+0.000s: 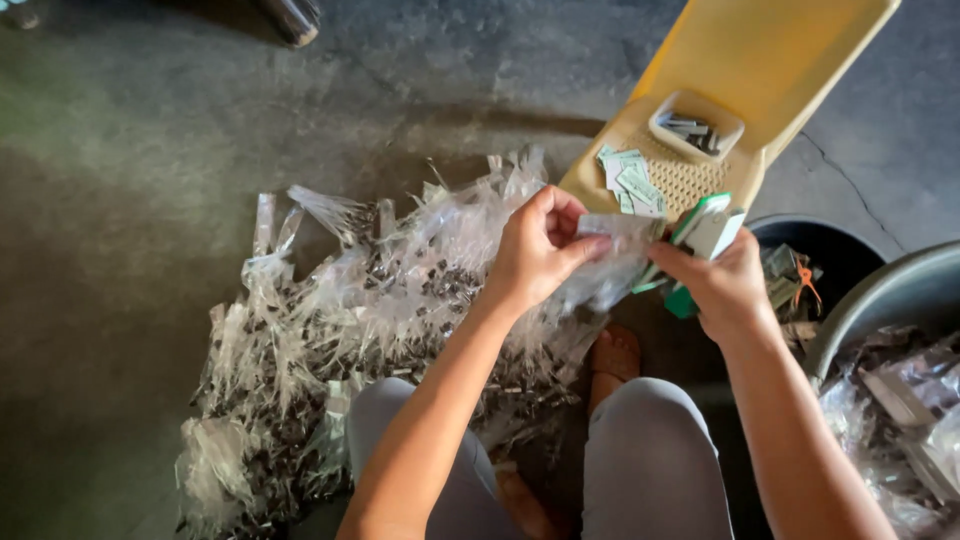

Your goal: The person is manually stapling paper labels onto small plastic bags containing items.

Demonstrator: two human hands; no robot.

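My left hand (pixel 535 250) pinches the top of a small clear plastic bag (pixel 610 262) held up in front of me. My right hand (pixel 722 285) grips a green and white stapler (pixel 703 238) and also touches the bag's right edge. Both hands meet just in front of a yellow plastic stool (pixel 760 60) lying tipped over. On the stool sit several small green paper labels (pixel 632 182) and a little clear box of staples (pixel 696 126).
A large heap of filled clear bags (pixel 340 330) with small dark pieces lies on the concrete floor to the left. A dark bin (pixel 830 255) with scraps and a grey basin (pixel 895 300) holding more bags stand at the right. My knees (pixel 650 450) are below.
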